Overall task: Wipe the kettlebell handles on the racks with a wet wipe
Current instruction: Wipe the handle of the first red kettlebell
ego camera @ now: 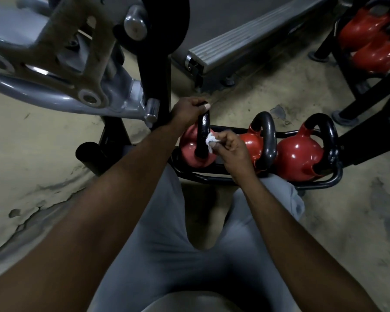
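Grey trousers (167, 221) are crouching at low rack (320, 183). I'm seeing left hand (187, 111) gripping leftmost kettlebell handle (203, 131) on top, right hand (232, 149) pinching wet wipe (209, 141) against its side.

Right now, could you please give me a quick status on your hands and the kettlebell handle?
Left hand grips top of leftmost kettlebell handle. Right hand pinches wet wipe against its side. Grey machine frame close beside left hand.
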Demonstrator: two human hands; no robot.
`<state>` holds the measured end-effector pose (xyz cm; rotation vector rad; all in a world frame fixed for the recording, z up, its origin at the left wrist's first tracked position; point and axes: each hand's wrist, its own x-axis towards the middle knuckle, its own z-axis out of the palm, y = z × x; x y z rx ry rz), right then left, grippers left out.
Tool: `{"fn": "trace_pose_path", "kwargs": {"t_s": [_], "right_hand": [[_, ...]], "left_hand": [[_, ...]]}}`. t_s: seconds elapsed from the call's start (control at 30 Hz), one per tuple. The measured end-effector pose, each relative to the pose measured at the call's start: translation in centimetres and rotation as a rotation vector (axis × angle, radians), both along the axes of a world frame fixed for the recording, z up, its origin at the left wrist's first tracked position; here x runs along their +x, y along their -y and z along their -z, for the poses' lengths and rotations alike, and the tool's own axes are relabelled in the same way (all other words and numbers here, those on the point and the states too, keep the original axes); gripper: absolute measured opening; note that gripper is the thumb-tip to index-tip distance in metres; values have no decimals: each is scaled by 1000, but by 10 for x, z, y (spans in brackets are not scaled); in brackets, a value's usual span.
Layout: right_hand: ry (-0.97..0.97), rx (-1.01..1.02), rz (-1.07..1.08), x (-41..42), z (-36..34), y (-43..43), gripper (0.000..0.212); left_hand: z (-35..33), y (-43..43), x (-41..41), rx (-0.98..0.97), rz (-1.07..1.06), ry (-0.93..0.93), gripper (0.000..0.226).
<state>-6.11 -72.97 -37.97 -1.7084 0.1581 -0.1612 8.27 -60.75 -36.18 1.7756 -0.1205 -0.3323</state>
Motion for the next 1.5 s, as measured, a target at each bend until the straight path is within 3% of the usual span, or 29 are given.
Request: {"fn": "trace_pose_path", "kwargs": {"t_s": [0.1, 0.33, 0.47, 0.57, 0.67, 0.73, 0.8, 0.9, 1.0, 1.07, 1.2, 1.3, 1.37, 1.5], "right_hand": [[-80, -21, -18, -10, 1, 2, 15], [-69, -13, 39, -1, -1, -2, 8], [-104, -65, -9, -4, -7, 6, 9], [-24, -46, 106, 21, -23, 3, 3], [120, -348, 176, 19, -18, -6, 5], [213, -593, 110, 12, -15, -4, 16], [238, -702, 31, 19, -22, 2, 20], [196, -864, -67, 41, -42, 7, 24], [257, -1182, -402, 49, -60, 8, 29], [211, -1280, -601, 57, -76, 8, 28], [111, -1381, -665, 92, -97, -5, 35], [61, -1618, -824, 94, -96, -29, 29], [53, -1625, -826, 98, -96, -28, 29], [198, -1336, -492, 86, -80, 4, 29]], "left_hand": [[-4, -1, 0, -9, -6, -15, 38], [-10, 0, -12, -17, 62, 11, 21], [-18, -8, -36, 62, -33, 20, 42], [-19, -20, -84, 106, -132, 19, 45], [-16, -29, -130, 116, -107, 117, 45], [-13, -29, -155, 113, -6, 207, 50], [-12, -25, -171, 198, 92, 244, 58], [-6, -20, -178, 357, 148, 262, 69], [2, -20, -181, 585, 173, 381, 77], [9, -22, -181, 716, 193, 420, 81], [7, -24, -181, 809, 213, 436, 83], [5, -26, -180, 814, 222, 467, 86], [6, -27, -181, 802, 214, 459, 83], [6, -27, -182, 686, 128, 470, 69]]}}
